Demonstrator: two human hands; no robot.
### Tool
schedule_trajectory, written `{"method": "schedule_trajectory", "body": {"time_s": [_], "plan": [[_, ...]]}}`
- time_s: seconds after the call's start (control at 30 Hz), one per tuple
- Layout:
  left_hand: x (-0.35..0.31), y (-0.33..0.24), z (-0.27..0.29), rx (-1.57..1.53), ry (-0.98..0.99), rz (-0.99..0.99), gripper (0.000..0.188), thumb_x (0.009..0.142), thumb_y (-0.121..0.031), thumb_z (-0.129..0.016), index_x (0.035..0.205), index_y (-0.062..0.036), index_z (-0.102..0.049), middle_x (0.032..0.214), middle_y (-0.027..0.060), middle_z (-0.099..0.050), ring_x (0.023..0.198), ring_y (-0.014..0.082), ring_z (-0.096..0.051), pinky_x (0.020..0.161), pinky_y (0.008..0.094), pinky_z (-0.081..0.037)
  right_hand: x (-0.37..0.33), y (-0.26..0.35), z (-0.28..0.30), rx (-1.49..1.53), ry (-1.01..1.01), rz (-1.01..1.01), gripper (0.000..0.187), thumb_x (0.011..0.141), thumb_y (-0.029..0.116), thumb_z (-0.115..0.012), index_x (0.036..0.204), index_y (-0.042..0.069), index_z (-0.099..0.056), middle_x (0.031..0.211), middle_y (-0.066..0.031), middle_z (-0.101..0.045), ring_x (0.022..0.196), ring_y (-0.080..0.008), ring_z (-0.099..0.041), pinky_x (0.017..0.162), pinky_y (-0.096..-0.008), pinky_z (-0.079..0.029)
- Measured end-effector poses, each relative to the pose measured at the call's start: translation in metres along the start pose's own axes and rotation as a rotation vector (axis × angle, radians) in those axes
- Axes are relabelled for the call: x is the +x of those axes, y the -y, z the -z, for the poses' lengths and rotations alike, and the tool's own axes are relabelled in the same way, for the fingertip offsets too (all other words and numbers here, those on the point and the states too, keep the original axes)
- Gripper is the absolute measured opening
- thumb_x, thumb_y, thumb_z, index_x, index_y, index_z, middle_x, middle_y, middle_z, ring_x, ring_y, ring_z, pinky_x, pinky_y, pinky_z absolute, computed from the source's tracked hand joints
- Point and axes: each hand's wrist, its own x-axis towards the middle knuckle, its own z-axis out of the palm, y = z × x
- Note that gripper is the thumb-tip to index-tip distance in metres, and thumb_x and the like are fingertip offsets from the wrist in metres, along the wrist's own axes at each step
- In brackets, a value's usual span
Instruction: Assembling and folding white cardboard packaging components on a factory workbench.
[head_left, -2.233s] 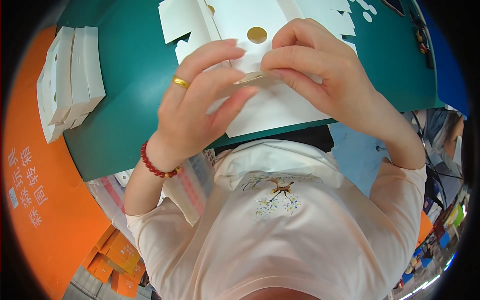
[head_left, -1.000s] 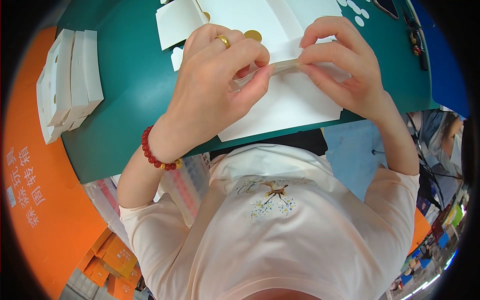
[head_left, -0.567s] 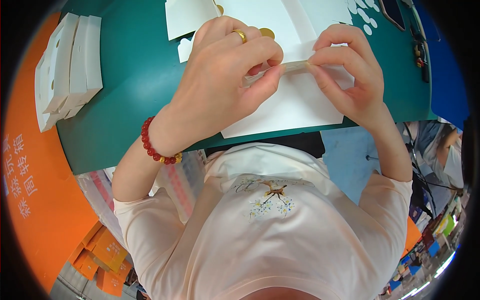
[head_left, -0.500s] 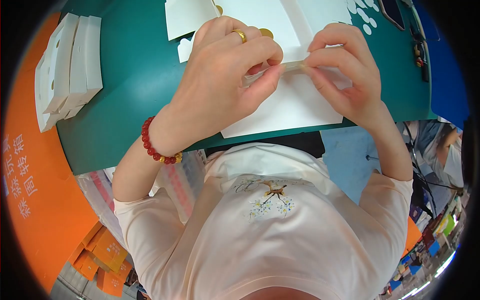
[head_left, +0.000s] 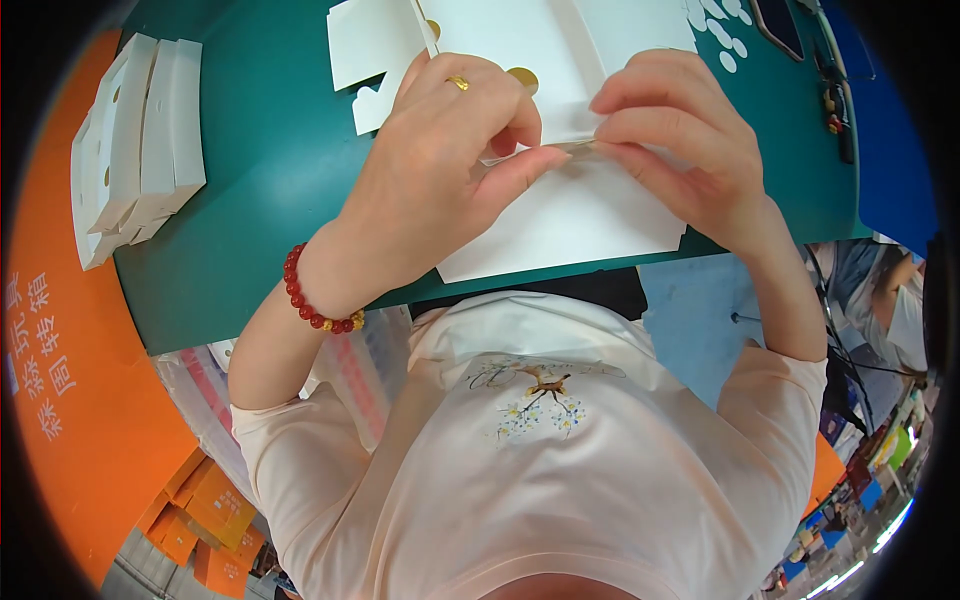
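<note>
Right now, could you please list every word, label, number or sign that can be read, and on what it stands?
Orange panel: two rows of large white characters, readable but not copied here.
Pale label on it: unreadable.
Orange boxes, lower left: printing too small to read.
Shirt: looping, script-like marks, too blurred to read.
White cardboard: no text seen.

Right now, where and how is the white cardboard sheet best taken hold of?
I would pinch the white cardboard sheet by its near edge, coming from the person's side. Its near panel looks thin, flat and mostly uncovered, and lies close to the near edge of the green table. Farther in, the left hand and right hand cover parts of it.
</note>
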Motion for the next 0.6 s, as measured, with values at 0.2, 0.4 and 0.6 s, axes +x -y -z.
{"method": "schedule_trajectory", "body": {"time_s": [0.2, 0.4, 0.6], "plan": [[0.002, -0.003, 0.003, 0.107, 0.017, -0.076, 0.027, 0.071, -0.005, -0.084, 0.089, -0.0054, -0.063, 0.102, 0.0066, -0.063, 0.091, 0.0215, -0.061, 0.08, 0.0319, -0.052, 0.001, 0.003, -0.01, -0.144, -0.089, 0.061, 0.021, 0.067, -0.003, -0.077, 0.081, 0.005, -0.064, 0.097, -0.0062, -0.064, 0.091, -0.025, -0.061, 0.072, -0.0315, -0.052], [-0.017, 0.0, 0.027, 0.335, -0.073, -0.214, 0.027, 0.067, -0.003, -0.083, 0.091, -0.0097, -0.07, 0.103, 0.0042, -0.067, 0.1, 0.0294, -0.06, 0.093, 0.0419, -0.048, 0.002, 0.004, -0.001, -0.138, -0.073, 0.047, 0.021, 0.067, -0.003, -0.078, 0.082, 0.006, -0.066, 0.094, -0.0047, -0.064, 0.09, -0.0238, -0.061, 0.069, -0.031, -0.051], [-0.017, -0.003, 0.022, 0.215, -0.121, -0.186, 0.021, 0.069, -0.001, -0.079, 0.085, -0.0099, -0.068, 0.094, 0.0023, -0.064, 0.094, 0.0255, -0.06, 0.08, 0.0377, -0.048, 0.0, 0.009, -0.01, 0.012, -0.035, 0.015, 0.025, 0.071, -0.006, -0.078, 0.091, 0.004, -0.067, 0.097, -0.0089, -0.064, 0.081, -0.0216, -0.061, 0.064, -0.0276, -0.05]]}}
